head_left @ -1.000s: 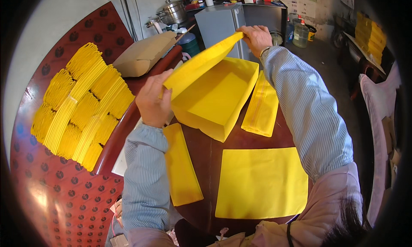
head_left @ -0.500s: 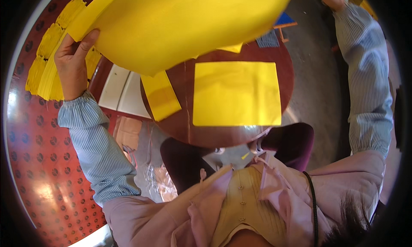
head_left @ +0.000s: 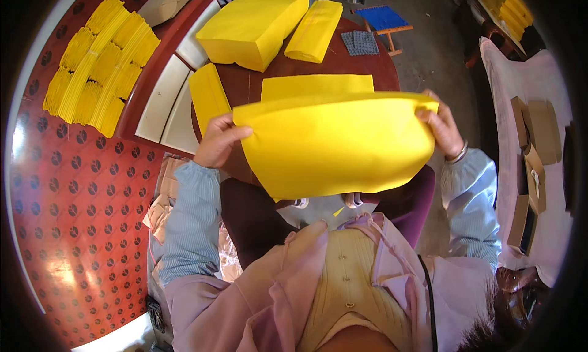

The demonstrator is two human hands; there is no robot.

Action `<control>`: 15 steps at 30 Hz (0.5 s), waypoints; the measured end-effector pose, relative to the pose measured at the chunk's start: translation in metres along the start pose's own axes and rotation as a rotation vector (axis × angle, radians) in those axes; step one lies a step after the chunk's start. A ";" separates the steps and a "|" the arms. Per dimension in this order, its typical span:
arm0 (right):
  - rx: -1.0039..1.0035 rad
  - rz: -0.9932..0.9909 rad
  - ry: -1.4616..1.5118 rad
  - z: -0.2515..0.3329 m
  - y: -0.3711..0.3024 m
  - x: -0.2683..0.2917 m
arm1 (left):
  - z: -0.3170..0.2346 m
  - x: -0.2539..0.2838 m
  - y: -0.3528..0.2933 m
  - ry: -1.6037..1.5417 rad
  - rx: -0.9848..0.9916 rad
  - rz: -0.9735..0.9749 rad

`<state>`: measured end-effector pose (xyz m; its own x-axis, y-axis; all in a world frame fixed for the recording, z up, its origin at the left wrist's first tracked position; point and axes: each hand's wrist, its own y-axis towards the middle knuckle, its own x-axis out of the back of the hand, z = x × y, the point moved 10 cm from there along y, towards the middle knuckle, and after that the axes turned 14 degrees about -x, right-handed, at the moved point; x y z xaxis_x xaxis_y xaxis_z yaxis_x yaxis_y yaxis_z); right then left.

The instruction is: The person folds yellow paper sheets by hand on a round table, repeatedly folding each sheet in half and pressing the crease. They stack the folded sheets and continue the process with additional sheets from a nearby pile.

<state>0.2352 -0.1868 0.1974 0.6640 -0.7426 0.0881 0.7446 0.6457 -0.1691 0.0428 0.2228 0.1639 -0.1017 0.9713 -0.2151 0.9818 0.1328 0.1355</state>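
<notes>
A large limp yellow sheet (head_left: 337,147), like soft felt or nonwoven cloth, hangs between my hands over the near side of the round dark red table (head_left: 244,82). My left hand (head_left: 219,139) pinches its upper left corner between thumb and fingers. At the upper right corner, my right hand (head_left: 442,130) grips it the same way. The sheet's top edge is folded over in a band. Just beyond it lies a flat yellow rectangle (head_left: 317,84), its near part hidden by the sheet. Left of that is a narrow folded yellow piece (head_left: 208,96).
A yellow block-shaped pile (head_left: 251,29) and another folded yellow piece (head_left: 314,30) occupy the table's far side, near a grey textured pad (head_left: 360,43). Bundled yellow stacks (head_left: 101,67) cover part of the red patterned surface at left. Beyond stands a blue-topped stool (head_left: 384,19); cardboard boxes (head_left: 533,174) lie right.
Both hands have come inward and toward me from wide apart, bringing the yellow sheet down from the far side. The far pile is now uncovered, and my right hand's grip is visible.
</notes>
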 end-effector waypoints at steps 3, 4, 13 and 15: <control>-0.088 0.041 0.104 -0.030 0.010 -0.005 | 0.017 0.008 0.003 -0.007 0.051 -0.009; -0.118 0.070 0.151 -0.038 0.019 -0.007 | 0.020 0.011 0.007 0.002 0.088 0.008; -0.528 -0.083 0.212 -0.132 0.144 0.019 | 0.087 0.065 0.121 0.110 0.290 -0.033; -0.590 -0.136 0.198 -0.156 0.164 0.018 | 0.129 0.073 0.134 0.107 0.408 -0.096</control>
<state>0.3589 -0.1222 0.0182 0.4987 -0.8664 -0.0267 0.6208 0.3785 -0.6866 0.1871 0.2856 0.0421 -0.1906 0.9761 -0.1039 0.9477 0.1554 -0.2788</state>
